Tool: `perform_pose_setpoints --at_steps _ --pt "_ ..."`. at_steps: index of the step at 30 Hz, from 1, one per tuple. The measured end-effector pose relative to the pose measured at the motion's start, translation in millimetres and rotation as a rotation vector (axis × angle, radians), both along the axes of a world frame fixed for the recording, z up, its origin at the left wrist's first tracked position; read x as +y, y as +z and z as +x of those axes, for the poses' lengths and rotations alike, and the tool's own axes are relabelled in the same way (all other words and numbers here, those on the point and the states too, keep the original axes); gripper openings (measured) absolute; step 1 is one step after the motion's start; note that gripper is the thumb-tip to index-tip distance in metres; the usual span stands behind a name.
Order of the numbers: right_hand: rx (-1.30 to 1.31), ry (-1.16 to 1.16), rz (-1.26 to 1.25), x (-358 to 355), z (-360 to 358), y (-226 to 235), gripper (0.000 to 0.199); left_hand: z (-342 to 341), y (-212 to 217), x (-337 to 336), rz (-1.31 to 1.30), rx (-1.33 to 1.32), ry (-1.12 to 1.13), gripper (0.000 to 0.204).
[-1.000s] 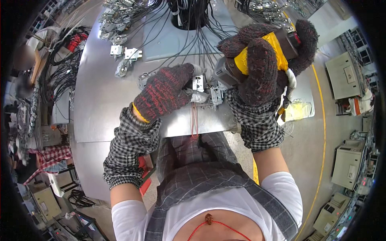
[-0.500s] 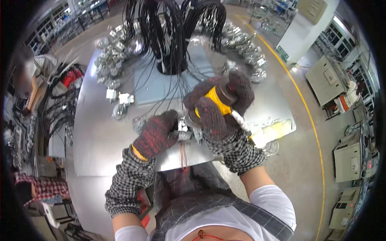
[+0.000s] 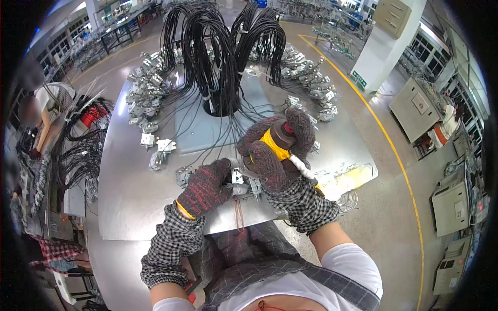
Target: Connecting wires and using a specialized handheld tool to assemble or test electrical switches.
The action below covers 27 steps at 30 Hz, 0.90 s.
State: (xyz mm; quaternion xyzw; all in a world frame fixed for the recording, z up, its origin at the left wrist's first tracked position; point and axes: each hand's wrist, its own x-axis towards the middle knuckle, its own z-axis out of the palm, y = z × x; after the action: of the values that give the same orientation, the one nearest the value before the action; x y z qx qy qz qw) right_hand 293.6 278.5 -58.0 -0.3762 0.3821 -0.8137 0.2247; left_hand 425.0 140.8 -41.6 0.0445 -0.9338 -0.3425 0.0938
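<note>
My left hand [image 3: 206, 189], in a dark red-flecked knit glove, is closed on a small silver metal fitting [image 3: 237, 178] near the table's front edge. My right hand [image 3: 270, 168], gloved alike, wraps round a dark-bodied power tool [image 3: 282, 136] with a yellow-wrapped middle. A white-wrapped lead [image 3: 301, 167] runs from the tool past my right wrist. The tool's working end is hidden behind my fingers, just right of the fitting. More silver fittings [image 3: 183, 176] lie beside my left hand, and thin black cables [image 3: 228, 140] reach toward both hands.
A thick bundle of black cables [image 3: 210, 57] rises from a blue-grey board [image 3: 189, 136] on the metal table [image 3: 132, 207]. Piles of silver fittings [image 3: 142, 98] ring it. A yellow patch [image 3: 353, 179] lies at the right corner. A co-worker [image 3: 44, 114] works at the left.
The view has tilted slightly, so the table and cable bundle appear lower. Both hands keep their grips, the right still round the tool and the left on the fitting.
</note>
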Motion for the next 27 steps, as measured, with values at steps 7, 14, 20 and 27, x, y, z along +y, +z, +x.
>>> perform_pose_setpoints --at_steps 7,14,20,27 --pt "-0.025 -0.062 -0.084 0 4 15 0.051 32 19 -16 -0.318 0.133 -0.063 0.069" --pt "-0.378 0.056 -0.170 8 7 38 0.044 41 32 -10 -1.013 -0.019 -0.332 0.052" --pt "-0.272 -0.222 -0.268 5 38 67 0.050 42 13 -10 -1.098 0.041 -0.436 0.065" --pt "0.253 -0.384 -0.052 11 35 71 0.052 41 15 -23 0.400 -0.043 -0.082 0.059"
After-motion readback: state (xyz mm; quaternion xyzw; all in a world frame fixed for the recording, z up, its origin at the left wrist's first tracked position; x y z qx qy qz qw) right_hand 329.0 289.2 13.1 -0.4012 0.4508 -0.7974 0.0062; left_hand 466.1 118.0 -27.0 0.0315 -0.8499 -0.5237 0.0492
